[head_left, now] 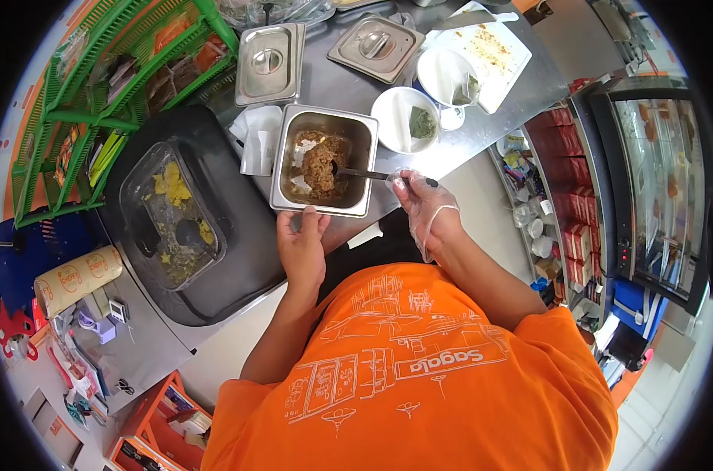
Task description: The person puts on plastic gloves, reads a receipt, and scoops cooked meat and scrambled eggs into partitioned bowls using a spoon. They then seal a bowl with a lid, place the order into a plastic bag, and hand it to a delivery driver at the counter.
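A square steel food pan [362,141] stands at the counter's front edge with brown, minced-looking food [325,161] in it. My left hand [301,235] grips the pan's near rim, thumb on top and fingers below. In a clear plastic glove, my right hand [431,212] is closed on the dark handle of a spoon [364,173], whose head is buried in the food. Right of the pan are two white tubs, one nearer [384,118] and one farther [443,74], each with something dark green in a clear wrapper inside.
Two steel pan lids [268,61] [376,49] lie behind the pan. A white cutting board [502,63] with crumbs and a knife [466,20] is at back right. On the left are a black tray [239,275], a clear container [137,235] with yellow food, and green baskets [97,118].
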A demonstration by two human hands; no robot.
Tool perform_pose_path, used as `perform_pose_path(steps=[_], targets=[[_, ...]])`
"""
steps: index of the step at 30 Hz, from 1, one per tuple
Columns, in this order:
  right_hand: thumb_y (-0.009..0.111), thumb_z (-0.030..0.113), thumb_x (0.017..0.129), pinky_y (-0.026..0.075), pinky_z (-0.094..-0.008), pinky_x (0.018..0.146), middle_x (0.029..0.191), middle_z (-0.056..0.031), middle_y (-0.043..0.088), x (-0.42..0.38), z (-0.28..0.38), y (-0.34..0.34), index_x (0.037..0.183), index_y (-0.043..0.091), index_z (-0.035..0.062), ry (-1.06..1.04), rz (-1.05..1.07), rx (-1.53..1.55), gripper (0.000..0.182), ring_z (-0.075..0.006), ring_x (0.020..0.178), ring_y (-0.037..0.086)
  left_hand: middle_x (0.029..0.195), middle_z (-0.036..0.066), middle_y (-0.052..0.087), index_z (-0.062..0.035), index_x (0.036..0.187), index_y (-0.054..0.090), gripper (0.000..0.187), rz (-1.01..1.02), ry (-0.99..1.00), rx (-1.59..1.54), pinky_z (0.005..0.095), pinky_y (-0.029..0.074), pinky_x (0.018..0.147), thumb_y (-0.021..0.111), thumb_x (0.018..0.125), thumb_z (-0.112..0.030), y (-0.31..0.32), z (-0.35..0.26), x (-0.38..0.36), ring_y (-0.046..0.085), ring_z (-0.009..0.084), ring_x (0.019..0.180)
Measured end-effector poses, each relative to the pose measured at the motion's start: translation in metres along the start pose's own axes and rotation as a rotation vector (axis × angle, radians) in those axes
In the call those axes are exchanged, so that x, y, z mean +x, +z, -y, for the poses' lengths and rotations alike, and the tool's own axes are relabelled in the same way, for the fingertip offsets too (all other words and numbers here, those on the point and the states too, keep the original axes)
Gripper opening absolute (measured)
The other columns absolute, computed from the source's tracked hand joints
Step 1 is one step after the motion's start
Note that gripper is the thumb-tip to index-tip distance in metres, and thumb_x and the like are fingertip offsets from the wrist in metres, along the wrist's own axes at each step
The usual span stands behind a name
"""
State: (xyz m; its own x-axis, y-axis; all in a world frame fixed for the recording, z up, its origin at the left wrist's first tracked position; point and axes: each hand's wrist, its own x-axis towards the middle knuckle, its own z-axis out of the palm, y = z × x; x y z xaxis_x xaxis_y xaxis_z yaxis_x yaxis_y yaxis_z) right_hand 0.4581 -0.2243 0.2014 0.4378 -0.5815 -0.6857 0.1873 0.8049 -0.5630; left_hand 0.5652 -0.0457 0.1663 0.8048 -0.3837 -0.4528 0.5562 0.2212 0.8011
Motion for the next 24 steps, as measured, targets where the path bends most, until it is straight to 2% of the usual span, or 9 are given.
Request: perform_pose_path(steps=[6,9,12,13,16,17,20,22,24], targets=[[0.052,0.006,0.101,0.056,-0.0278,0.089,0.105,-0.0194,0.059,0.018,0.023,0.005,0.107,0.05,-0.0113,0.115,0.137,0.005,0.019,-0.0232,0.092,0.062,0.113,0.009,0.057,-0.0035,0.113,0.05,0.018,-0.116,0.011,-0.035,0.031,0.055,0.09,0.059,0.099,-0.011,0.001,0.015,0.001,0.06,0.0154,0.1],[0.052,0.005,0.1,0.058,-0.0276,0.088,0.106,-0.0206,0.059,0.037,0.037,0.01,0.107,0.049,-0.0127,0.176,0.236,-0.038,0.019,-0.0248,0.093,0.063,0.115,0.009,0.056,-0.0037,0.116,0.05,0.02,-0.183,0.083,-0.016,0.0327,0.054,0.09,0.058,0.1,-0.014,0.008,0.026,-0.001,0.06,0.0183,0.101],[0.053,0.004,0.099,0.06,-0.0278,0.087,0.107,-0.0218,0.059,0.063,0.044,0.017,0.108,0.049,-0.0141,0.204,0.231,-0.054,0.021,-0.0263,0.095,0.065,0.12,0.01,0.055,-0.0044,0.117,0.05,0.022,-0.35,0.151,-0.112,0.035,0.052,0.092,0.056,0.102,-0.018,0.034,0.03,-0.025,0.06,0.0224,0.103],[0.054,0.004,0.098,0.061,-0.0284,0.086,0.109,-0.0226,0.058,0.067,0.047,0.02,0.106,0.049,-0.0153,0.194,0.294,-0.06,0.022,-0.0271,0.094,0.066,0.126,0.011,0.054,-0.0048,0.118,0.051,0.023,-0.432,0.146,-0.139,0.0355,0.052,0.092,0.054,0.102,-0.022,0.049,0.032,-0.035,0.06,0.0249,0.104],[0.052,0.003,0.099,0.059,-0.0262,0.085,0.109,-0.0187,0.057,0.07,0.067,0.038,0.109,0.052,-0.0152,0.267,0.349,-0.136,0.021,-0.0233,0.093,0.062,0.128,0.013,0.054,-0.0015,0.123,0.049,0.034,-0.505,0.103,-0.142,0.0359,0.051,0.094,0.057,0.099,-0.023,0.068,0.067,-0.06,0.059,0.0256,0.106],[0.054,0.004,0.098,0.06,-0.0255,0.083,0.104,-0.0159,0.058,0.073,0.07,0.041,0.107,0.055,-0.0126,0.284,0.353,-0.125,0.019,-0.0219,0.091,0.064,0.125,0.013,0.056,-0.0014,0.122,0.05,0.031,-0.535,0.033,-0.114,0.0351,0.051,0.091,0.056,0.099,-0.021,0.073,0.08,-0.066,0.059,0.0244,0.104],[0.055,0.004,0.098,0.061,-0.0255,0.078,0.1,-0.0151,0.061,0.095,0.065,0.038,0.104,0.058,-0.0098,0.263,0.521,-0.183,0.016,-0.0212,0.088,0.067,0.113,0.009,0.062,-0.0049,0.113,0.057,0.02,-0.417,-0.173,0.047,0.0327,0.052,0.087,0.054,0.099,-0.019,0.107,0.115,-0.082,0.061,0.0196,0.098],[0.054,0.004,0.098,0.062,-0.0272,0.076,0.096,-0.0169,0.065,0.083,0.071,0.045,0.099,0.059,-0.0082,0.323,0.401,-0.147,0.014,-0.0224,0.083,0.07,0.108,0.008,0.064,-0.0049,0.114,0.06,0.022,-0.167,-0.229,0.26,0.0307,0.052,0.083,0.056,0.098,-0.019,0.138,0.133,-0.08,0.061,0.0168,0.093],[0.052,0.004,0.098,0.062,-0.028,0.075,0.095,-0.0187,0.066,0.078,0.076,0.042,0.097,0.059,-0.0086,0.314,0.428,-0.226,0.015,-0.0237,0.081,0.071,0.108,0.008,0.065,-0.0039,0.118,0.062,0.023,0.071,-0.222,0.504,0.0325,0.053,0.079,0.056,0.099,-0.016,0.175,0.145,-0.068,0.063,0.0183,0.091]])
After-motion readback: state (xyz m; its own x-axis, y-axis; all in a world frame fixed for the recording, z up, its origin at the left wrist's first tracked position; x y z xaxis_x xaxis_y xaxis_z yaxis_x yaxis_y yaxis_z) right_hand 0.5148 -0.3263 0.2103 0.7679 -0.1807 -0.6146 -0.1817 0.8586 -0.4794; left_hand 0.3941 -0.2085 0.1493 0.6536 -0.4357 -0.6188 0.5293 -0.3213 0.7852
